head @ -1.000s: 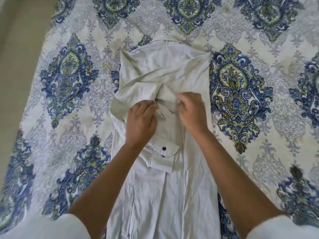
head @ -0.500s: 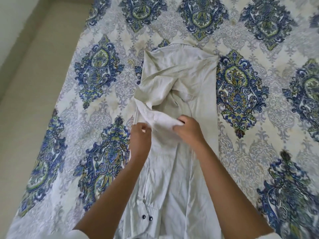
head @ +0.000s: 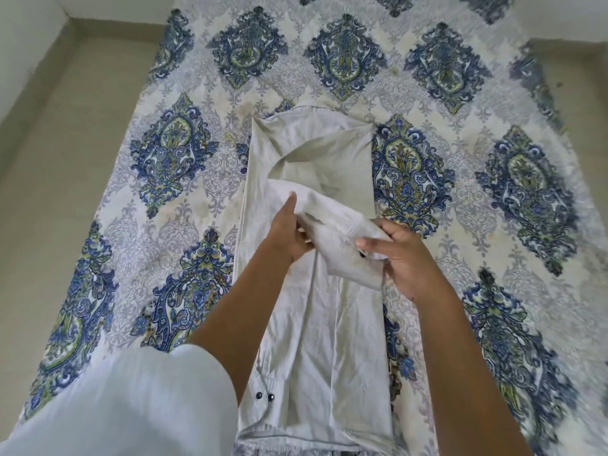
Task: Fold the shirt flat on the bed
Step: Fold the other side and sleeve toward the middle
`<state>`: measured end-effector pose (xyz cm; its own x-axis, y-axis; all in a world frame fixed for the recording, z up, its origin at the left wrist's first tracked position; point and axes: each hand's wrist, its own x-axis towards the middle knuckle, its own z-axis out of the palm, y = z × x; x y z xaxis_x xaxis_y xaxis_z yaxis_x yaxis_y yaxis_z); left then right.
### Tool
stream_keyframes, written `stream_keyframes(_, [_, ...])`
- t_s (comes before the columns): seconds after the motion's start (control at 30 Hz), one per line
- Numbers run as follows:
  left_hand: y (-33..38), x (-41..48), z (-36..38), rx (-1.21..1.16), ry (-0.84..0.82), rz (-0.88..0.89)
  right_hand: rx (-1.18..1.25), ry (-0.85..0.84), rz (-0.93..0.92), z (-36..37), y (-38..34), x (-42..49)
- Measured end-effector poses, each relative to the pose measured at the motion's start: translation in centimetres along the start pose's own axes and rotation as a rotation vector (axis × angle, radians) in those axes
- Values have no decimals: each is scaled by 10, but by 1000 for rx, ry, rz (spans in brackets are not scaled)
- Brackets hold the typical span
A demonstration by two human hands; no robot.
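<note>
A pale grey-white shirt (head: 329, 153) lies lengthwise in a long narrow strip on the bed, collar at the far end. Across its middle a sleeve (head: 332, 222) is lifted. My left hand (head: 289, 235) holds the sleeve's left part, thumb up against the cloth. The cuff end is pinched by my right hand (head: 398, 255) at the shirt's right edge. A second cuff (head: 263, 394) with two dark buttons lies flat near the shirt's lower left, beside my left forearm.
The bed (head: 164, 166) is covered with a cream sheet printed with blue-green medallions. Beige floor (head: 65, 133) runs along the left side, and a pale wall corner (head: 29, 21) shows at top left. More floor appears at the top right.
Both hands have lifted the sleeve off the shirt; my right hand has carried the cuff end toward the shirt's right edge. The camera has pulled back, so more of the bed shows.
</note>
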<state>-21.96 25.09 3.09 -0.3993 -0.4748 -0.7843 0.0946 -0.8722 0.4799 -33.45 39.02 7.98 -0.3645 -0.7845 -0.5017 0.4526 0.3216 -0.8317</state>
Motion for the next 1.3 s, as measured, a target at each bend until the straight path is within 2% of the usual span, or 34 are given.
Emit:
stream_keyframes(0.03, [1,-2,2,145,67,2,-149,51,-59,0,2,-1])
stream_keyframes(0.1, [1,-9,1,362,202,-24,-604,165,-255,6,6,2])
stream_keyframes(0.17, [-3,-21,-3,377,201,-107,-1059,215,-435,18,13,-1])
stream_keyframes(0.23, [-9,-36,-12,299,64,-223,-1275,114,-547,38,25,-10])
stream_keyframes(0.3, [-19,-48,-24,270,-34,-271,-1360,-63,-547,56,40,-23])
stream_keyframes(0.33, [-25,-50,-33,250,-27,-265,-1380,-160,-520,63,48,-28])
stream_keyframes(0.4, [-34,-49,-54,237,63,-227,-1316,-334,-402,69,59,-34])
stream_keyframes(0.47, [-36,-53,-72,262,141,-168,-1073,-410,-239,69,62,-39])
stream_keyframes(0.53, [-28,-67,-84,309,167,-68,-843,-362,-142,65,62,-40])
stream_keyframes(0.63, [-9,-93,-84,381,165,203,-667,-202,-57,55,59,-29])
stream_keyframes(0.67, [-3,-102,-77,520,181,302,-578,-145,-27,53,57,-23])
stream_keyframes(0.73, [0,-118,-56,985,247,458,-347,-58,38,50,47,-13])
stream_keyframes(0.83, [-28,-129,-10,1758,263,458,-110,-29,129,41,32,-2])
stream_keyframes(0.87, [-47,-126,2,1896,219,459,-59,-25,183,35,30,0])
stream_keyframes(0.93, [-84,-114,15,2015,134,443,-31,11,300,19,31,2])
stream_keyframes(1.03, [-125,-102,16,1976,-18,357,-111,98,378,-7,46,1])
stream_keyframes(1.13, [-145,-101,-2,1650,-127,505,-141,265,400,-29,70,-1])
stream_keyframes(1.2, [-151,-93,-20,1370,-54,571,28,313,451,-39,86,-4])
stream_keyframes(1.23, [-151,-88,-28,1267,19,540,143,332,479,-43,93,-6])
stream_keyframes(1.3, [-151,-74,-41,1051,141,352,256,353,499,-49,105,-11])
